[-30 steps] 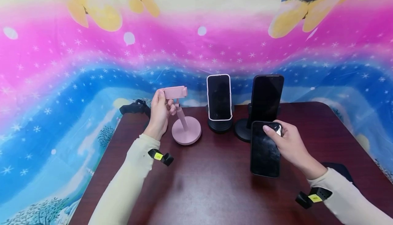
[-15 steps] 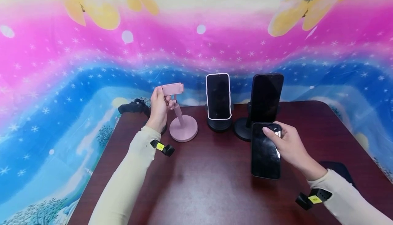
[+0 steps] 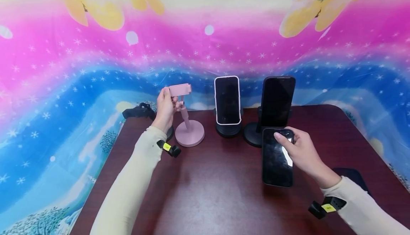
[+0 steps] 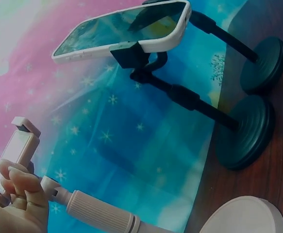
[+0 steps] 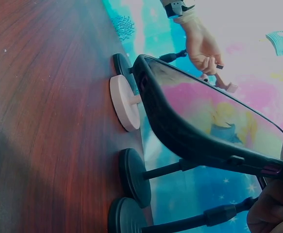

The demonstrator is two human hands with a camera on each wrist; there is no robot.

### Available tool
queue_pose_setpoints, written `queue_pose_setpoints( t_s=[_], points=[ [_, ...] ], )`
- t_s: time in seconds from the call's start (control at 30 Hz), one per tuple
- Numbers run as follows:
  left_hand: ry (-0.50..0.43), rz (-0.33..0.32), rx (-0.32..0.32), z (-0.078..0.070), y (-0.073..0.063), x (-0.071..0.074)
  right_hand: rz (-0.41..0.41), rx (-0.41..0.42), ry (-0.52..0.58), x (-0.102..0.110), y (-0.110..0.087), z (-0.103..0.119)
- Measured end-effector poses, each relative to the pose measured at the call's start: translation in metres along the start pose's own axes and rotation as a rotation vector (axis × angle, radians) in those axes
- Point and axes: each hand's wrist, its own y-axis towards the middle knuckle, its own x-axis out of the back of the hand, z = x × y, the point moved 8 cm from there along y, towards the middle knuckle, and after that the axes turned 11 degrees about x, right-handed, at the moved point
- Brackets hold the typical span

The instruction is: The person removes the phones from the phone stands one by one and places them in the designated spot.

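My left hand (image 3: 165, 110) grips the clamp head of a pink phone stand (image 3: 189, 133), thumb on its face and fingers curled behind. The left wrist view shows those fingers (image 4: 24, 187) wrapped at the clamp, above the ribbed pole. In my right hand (image 3: 302, 153) is a black smartphone (image 3: 276, 163), pinched near its top with the thumb across the screen. It hangs over the table, its dark case edge (image 5: 180, 141) large in the right wrist view. The pink stand's round base stands on the table; no phone sits in its clamp.
A white-cased phone (image 3: 227, 101) stands upright in a black stand (image 3: 229, 130). To its right, a dark phone (image 3: 278, 101) sits in another black stand (image 3: 253, 135). A further black stand (image 3: 139, 111) is partly behind my left hand. A dark flat object (image 3: 352, 178) lies beside my right wrist.
My left hand and the pink stand have shifted slightly left and up in the head view, which itself drifted a little. The right hand still holds the smartphone in nearly the same place.
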Motion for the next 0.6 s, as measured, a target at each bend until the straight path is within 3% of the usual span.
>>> queue_pose_setpoints(
  t_s=[0.23,0.6],
  points=[
    [0.042,-0.014,0.018,-0.0018,-0.0002,0.0013,0.001,0.001,0.014,0.0021,-0.0005,0.0012],
    [0.046,-0.054,0.107,0.0027,-0.0056,0.0038,-0.002,-0.004,0.013,0.0059,-0.0019,0.0024]
  ],
)
